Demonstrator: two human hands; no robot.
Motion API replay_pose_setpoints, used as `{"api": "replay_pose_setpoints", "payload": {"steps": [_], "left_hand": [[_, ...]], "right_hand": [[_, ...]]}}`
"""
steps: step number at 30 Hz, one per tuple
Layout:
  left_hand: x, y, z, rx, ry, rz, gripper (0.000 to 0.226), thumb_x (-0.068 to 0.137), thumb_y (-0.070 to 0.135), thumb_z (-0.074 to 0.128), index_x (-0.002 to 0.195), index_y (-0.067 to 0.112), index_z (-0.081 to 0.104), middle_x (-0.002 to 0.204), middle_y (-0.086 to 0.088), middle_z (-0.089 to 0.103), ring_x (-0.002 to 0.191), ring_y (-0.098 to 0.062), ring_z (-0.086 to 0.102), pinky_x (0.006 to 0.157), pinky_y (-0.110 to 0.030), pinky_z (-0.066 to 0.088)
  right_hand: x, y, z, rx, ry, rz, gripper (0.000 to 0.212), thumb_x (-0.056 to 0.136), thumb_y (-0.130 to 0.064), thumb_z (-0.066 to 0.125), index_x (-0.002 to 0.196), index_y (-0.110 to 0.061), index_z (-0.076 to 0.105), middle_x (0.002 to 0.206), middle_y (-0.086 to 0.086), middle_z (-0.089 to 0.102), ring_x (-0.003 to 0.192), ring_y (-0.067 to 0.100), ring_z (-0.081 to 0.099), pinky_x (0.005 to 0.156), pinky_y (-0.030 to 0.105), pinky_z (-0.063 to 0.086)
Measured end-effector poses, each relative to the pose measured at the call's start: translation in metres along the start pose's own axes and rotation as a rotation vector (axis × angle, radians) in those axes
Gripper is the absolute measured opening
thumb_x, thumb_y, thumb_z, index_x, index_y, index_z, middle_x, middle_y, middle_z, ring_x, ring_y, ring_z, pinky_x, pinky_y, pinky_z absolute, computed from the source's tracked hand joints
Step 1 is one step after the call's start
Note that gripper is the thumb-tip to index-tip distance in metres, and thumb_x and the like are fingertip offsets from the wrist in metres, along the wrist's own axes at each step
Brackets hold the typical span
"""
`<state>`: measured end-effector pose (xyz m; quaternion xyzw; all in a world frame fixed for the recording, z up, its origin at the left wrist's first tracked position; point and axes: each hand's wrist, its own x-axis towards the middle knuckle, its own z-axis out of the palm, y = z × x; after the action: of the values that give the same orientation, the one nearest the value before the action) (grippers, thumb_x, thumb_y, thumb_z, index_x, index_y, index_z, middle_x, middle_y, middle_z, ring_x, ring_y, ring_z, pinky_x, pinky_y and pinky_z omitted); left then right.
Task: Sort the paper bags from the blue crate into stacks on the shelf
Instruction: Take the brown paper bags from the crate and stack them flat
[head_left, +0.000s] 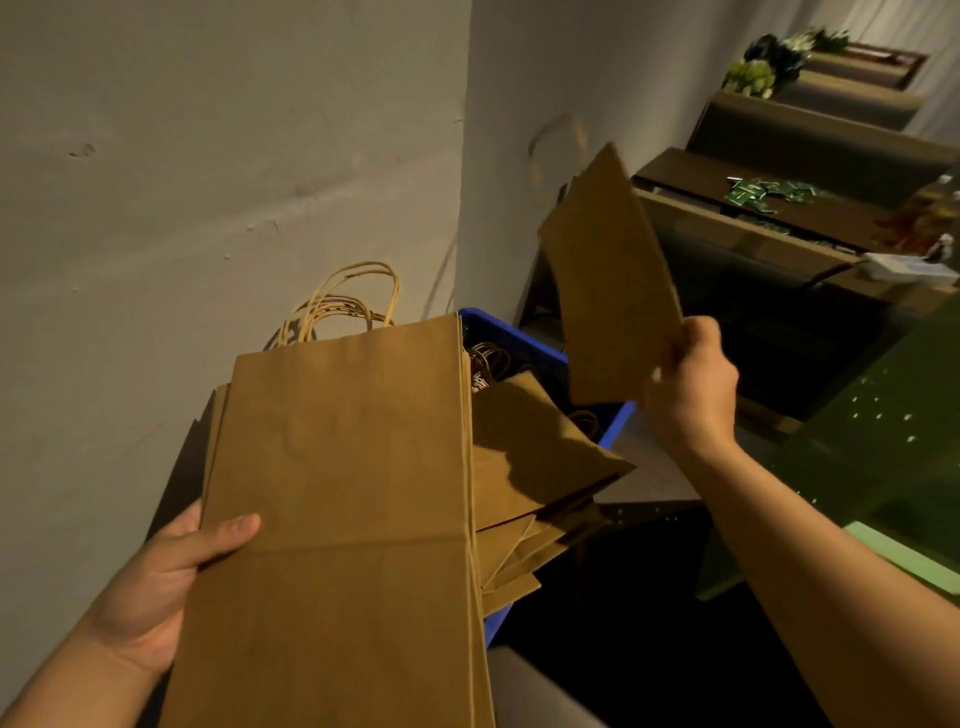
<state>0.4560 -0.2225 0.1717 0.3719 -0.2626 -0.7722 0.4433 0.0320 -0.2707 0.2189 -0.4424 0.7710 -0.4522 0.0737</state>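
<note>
Above the blue crate (615, 415) of bags, the right hand (688, 387) pinches a small bag (608, 280), handles up. Left hand (156, 587) grips a flat stack (337, 493), handles pointing away.

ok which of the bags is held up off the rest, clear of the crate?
The small bag pinched at its lower corner by the right hand, raised upright in the air. The big bag sits in the left hand; the others lie in the crate.

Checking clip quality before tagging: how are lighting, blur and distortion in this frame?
Head view: dim, warm light; right hand casts a hard shadow on the bags in the blue crate; its raised small paper bag is motion-blurred, especially the handle; wide-angle bending slants wall and shelf; large bag under left hand stays sharp.
</note>
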Motion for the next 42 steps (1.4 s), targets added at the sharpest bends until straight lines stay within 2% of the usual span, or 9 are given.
{"api": "replay_pose_setpoints", "payload": {"steps": [4,7,15,19,23,26,31,38,42], "left_hand": [[0.003,-0.001,0.003,0.005,-0.009,0.008,0.094,0.013,0.021,0.107,0.102,0.011,0.082,0.099,-0.024,0.076,0.074,-0.038,0.077,0.061,-0.053,0.063],[0.004,0.0,0.006,0.021,-0.001,0.01,0.092,0.008,0.022,0.106,0.096,0.01,0.082,0.094,-0.025,0.076,0.068,-0.037,0.076,0.058,-0.051,0.063],[0.005,-0.002,0.008,0.013,-0.006,-0.024,0.098,0.012,0.017,0.107,0.105,0.007,0.079,0.101,-0.028,0.075,0.075,-0.04,0.076,0.062,-0.053,0.063],[0.004,-0.004,0.008,0.01,-0.015,-0.046,0.096,0.013,0.015,0.107,0.104,0.006,0.079,0.103,-0.03,0.074,0.076,-0.042,0.076,0.063,-0.056,0.063],[0.005,-0.005,0.013,0.013,-0.036,-0.063,0.089,0.013,0.014,0.107,0.098,0.008,0.082,0.103,-0.03,0.074,0.076,-0.043,0.076,0.06,-0.054,0.063],[0.004,-0.005,0.015,0.005,-0.041,-0.067,0.089,0.013,0.013,0.107,0.097,0.008,0.082,0.103,-0.03,0.074,0.076,-0.043,0.075,0.061,-0.056,0.062],[0.003,-0.007,0.012,0.024,-0.042,-0.086,0.065,0.033,0.006,0.103,0.095,0.009,0.082,0.105,-0.032,0.073,0.076,-0.045,0.075,0.061,-0.058,0.062],[-0.001,-0.008,0.011,0.056,-0.011,-0.087,0.092,0.015,0.015,0.107,0.102,0.007,0.08,0.112,-0.032,0.071,0.083,-0.046,0.075,0.065,-0.057,0.063],[0.004,-0.01,0.014,0.066,-0.002,-0.089,0.108,0.016,0.014,0.107,0.117,0.004,0.071,0.115,-0.033,0.07,0.085,-0.047,0.074,0.066,-0.057,0.063]], "right_hand": [[-0.008,-0.014,0.001,0.256,0.093,0.078,0.024,0.106,-0.023,0.056,0.129,-0.019,0.052,0.107,-0.011,0.06,0.085,-0.001,0.06,0.066,0.013,0.05],[-0.013,-0.011,0.018,0.346,-0.2,0.337,0.02,0.101,-0.026,0.063,0.12,-0.019,0.058,0.109,-0.003,0.067,0.093,0.014,0.069,0.08,0.038,0.063],[-0.009,-0.006,0.052,-0.258,-0.737,0.51,0.014,0.097,-0.004,0.056,0.107,-0.014,0.06,0.091,0.004,0.061,0.075,0.014,0.058,0.059,0.024,0.045],[-0.012,-0.004,0.061,-0.62,-0.86,0.411,0.01,0.092,-0.02,0.065,0.101,-0.016,0.063,0.087,0.001,0.057,0.073,0.012,0.055,0.066,0.026,0.046],[-0.011,0.015,0.078,-0.725,-0.856,0.443,0.053,0.072,-0.049,0.072,0.117,-0.021,0.063,0.108,0.003,0.056,0.099,0.025,0.061,0.086,0.037,0.053],[-0.02,0.008,0.078,-0.785,-1.005,0.46,0.053,0.065,-0.056,0.074,0.106,-0.024,0.065,0.105,-0.001,0.066,0.1,0.021,0.065,0.099,0.044,0.049],[-0.031,0.004,0.078,-0.808,-0.862,0.335,0.071,0.062,-0.058,0.085,0.118,-0.021,0.06,0.12,0.007,0.057,0.122,0.035,0.053,0.101,0.05,0.041],[-0.033,-0.009,0.079,-0.857,-0.844,0.473,0.103,0.066,-0.065,0.084,0.148,-0.021,0.041,0.139,0.011,0.04,0.129,0.034,0.037,0.114,0.041,0.035],[-0.023,-0.005,0.081,-0.592,-0.8,0.507,0.049,0.076,-0.029,0.083,0.119,-0.017,0.061,0.109,0.007,0.061,0.102,0.024,0.06,0.094,0.039,0.052]]}}
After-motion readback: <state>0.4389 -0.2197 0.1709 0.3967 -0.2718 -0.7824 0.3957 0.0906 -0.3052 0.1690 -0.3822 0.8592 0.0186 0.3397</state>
